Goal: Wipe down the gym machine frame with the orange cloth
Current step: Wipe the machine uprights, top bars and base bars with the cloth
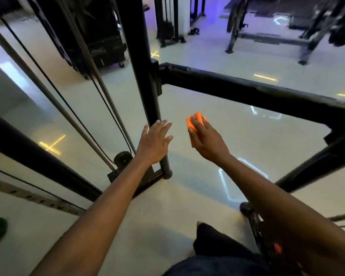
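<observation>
1. The gym machine frame (141, 62) fills the view: a black upright post runs down the middle to a foot on the pale floor (237, 140), and a black horizontal bar (247, 90) leaves it to the right. The step in hand looks like bringing the cloth onto the lower post, so long strokes along the tube, top to foot, would cover it best.
2. Cables and guide rods (84, 80) slant down just left of the post to a small pulley (124, 159) near the foot. Strokes should stay on the post's near and right faces, so the cloth does not catch there.
3. The left hand (154, 141) is open, fingers spread and straight, against the post's lower part. It serves well as a brace; it should slide clear as the cloth comes down.
4. The right hand (204, 137) grips the orange cloth (195, 121), which is folded, held in the air just right of the post and not touching it.
5. Flattening the cloth and wrapping it partly round the tube would clean more per pass.
</observation>
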A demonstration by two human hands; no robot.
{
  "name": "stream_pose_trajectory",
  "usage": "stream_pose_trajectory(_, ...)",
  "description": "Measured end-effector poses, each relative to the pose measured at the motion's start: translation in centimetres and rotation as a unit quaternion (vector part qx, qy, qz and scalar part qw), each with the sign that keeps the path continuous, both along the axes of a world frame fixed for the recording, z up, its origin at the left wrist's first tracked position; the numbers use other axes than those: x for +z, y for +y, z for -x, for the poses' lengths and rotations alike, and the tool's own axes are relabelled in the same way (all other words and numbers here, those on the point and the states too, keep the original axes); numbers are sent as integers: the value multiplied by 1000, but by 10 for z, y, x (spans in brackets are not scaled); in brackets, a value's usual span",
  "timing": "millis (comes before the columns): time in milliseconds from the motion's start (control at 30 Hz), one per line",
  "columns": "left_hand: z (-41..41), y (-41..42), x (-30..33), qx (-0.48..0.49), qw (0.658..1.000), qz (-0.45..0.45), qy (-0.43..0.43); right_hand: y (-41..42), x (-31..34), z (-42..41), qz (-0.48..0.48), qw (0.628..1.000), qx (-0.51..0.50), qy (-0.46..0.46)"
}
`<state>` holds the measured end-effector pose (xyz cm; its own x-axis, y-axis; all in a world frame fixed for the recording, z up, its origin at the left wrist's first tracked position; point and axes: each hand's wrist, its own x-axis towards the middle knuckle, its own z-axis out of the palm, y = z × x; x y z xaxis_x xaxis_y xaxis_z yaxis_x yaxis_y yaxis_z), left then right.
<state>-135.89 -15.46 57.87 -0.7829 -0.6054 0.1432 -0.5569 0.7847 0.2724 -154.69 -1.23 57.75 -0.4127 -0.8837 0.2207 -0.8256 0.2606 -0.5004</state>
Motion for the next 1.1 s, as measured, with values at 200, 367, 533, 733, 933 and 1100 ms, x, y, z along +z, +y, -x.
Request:
stream_pose_trajectory(200,41,-61,42,8,996,35,80,-58,59,32,44,999,-10,24)
stream_pose_trajectory(367,79,-124,60,36,988,70,136,-127,85,75,77,996,10,54)
stream_pose_trajectory(533,116,-170,66,71,971,169,152,-189,101,110,83,994,21,63)
stream_pose_trajectory(733,139,-211,55,135,954,223,148,-260,91,132,57,989,10,137)
stream_pose_trajectory(933,132,-245,36,104,946,235,199,-293,24,131,-40,975,-12,218)
stream_pose_trajectory(1100,124,-262,25,82,929,60,356,-311,14,125,-15,959,-63,276)
